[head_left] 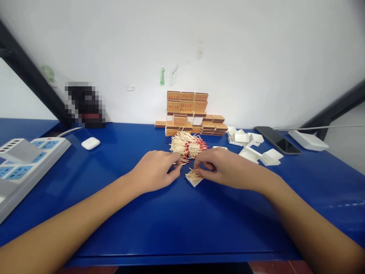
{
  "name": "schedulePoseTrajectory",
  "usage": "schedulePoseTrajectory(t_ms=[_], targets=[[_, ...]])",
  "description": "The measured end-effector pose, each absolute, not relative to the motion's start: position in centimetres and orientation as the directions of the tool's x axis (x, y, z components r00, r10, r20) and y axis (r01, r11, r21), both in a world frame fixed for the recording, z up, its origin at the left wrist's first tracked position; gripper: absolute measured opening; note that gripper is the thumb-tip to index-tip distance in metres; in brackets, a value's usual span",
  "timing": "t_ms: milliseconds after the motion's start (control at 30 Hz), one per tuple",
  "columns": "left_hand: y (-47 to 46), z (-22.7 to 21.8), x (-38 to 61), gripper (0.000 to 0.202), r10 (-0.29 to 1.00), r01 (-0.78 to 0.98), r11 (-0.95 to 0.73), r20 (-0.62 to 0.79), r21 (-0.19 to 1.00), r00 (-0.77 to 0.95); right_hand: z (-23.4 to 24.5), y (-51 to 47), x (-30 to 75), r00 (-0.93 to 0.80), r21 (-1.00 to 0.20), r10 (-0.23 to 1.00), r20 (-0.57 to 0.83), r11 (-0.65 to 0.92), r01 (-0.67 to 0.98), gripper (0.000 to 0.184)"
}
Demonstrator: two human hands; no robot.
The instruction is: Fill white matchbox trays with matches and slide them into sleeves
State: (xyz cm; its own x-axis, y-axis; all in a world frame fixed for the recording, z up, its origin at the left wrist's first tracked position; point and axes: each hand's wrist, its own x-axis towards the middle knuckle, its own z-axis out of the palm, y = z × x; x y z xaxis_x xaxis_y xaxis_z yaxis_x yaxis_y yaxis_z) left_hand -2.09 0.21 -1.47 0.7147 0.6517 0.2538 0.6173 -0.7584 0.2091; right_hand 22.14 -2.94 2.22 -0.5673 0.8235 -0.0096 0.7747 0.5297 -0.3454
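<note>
A heap of red-tipped matches [186,144] lies on the blue table, in front of stacked matchboxes. My left hand [159,169] is at the heap's near left edge, its thumb and fingers pinched on matches. Just right of it sits a small white matchbox tray [194,182] with several matches inside. My right hand [219,167] is over this tray, thumb and fingertips closed on matches there. The right fingers hide part of the tray, and exactly how many matches either hand holds cannot be seen.
Orange matchboxes [186,105] are stacked against the wall. Empty white trays [251,154] lie to the right, near a black phone [276,140] and a white box-shaped device [308,140]. A white earbud case [90,143] and a power strip [31,160] are on the left.
</note>
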Motion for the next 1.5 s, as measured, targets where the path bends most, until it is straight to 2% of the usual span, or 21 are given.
schedulePoseTrajectory(t_ms=[333, 500, 733, 967, 1267, 1400, 1500], targets=[[0.2, -1.2, -2.1, 0.017, 0.66, 0.622, -0.751, 0.245, 0.221, 0.71, 2.4, -2.9, 22.4, -0.6, -0.367, 0.8, 0.013, 0.562, 0.741, 0.011], [0.3, -1.4, -2.2, 0.015, 0.653, 0.617, -0.758, 0.247, 0.212, 0.716, 2.4, -3.1, 22.8, -0.666, -0.381, 0.746, -0.007, 0.614, 0.691, 0.014], [0.3, -1.3, -2.1, 0.017, 0.657, 0.622, -0.754, 0.24, 0.211, 0.714, 2.3, -3.1, 22.7, -0.635, -0.345, 0.773, 0.001, 0.596, 0.725, 0.018], [0.2, -1.2, -2.2, 0.017, 0.656, 0.62, -0.755, 0.243, 0.213, 0.715, 1.9, -3.0, 22.8, -0.603, -0.303, 0.797, -0.03, 0.568, 0.765, 0.013], [0.2, -1.2, -2.2, 0.017, 0.66, 0.62, -0.751, 0.249, 0.227, 0.708, 2.4, -2.9, 22.8, -0.65, -0.382, 0.759, 0.008, 0.604, 0.7, 0.015], [0.0, -1.3, -2.1, 0.017, 0.63, 0.574, -0.777, 0.319, 0.259, 0.708, 2.3, -3.0, 22.1, -0.558, -0.383, 0.822, 0.116, 0.555, 0.738, 0.014], [-0.4, -1.3, -1.9, 0.017, 0.608, 0.505, -0.794, 0.404, 0.339, 0.684, 2.4, -3.1, 21.8, -0.488, -0.459, 0.844, 0.223, 0.532, 0.711, 0.016]])
